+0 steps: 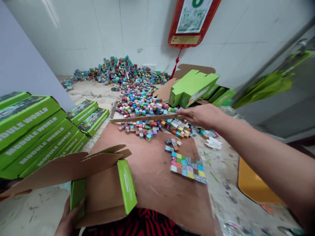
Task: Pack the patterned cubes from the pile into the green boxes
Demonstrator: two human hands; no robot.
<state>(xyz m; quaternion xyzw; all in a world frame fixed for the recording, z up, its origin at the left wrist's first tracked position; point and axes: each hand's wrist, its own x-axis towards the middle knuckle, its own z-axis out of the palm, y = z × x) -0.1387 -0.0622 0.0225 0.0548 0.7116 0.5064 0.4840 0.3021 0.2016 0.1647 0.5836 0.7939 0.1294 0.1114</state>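
Because your left hand grips the green box at seven o'clock, it stands up; your right hand grips a wood stick at twelve.

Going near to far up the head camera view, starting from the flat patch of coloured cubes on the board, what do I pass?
Flat patch of coloured cubes → small cube cluster → wooden strip → big cube heap → white tiled wall
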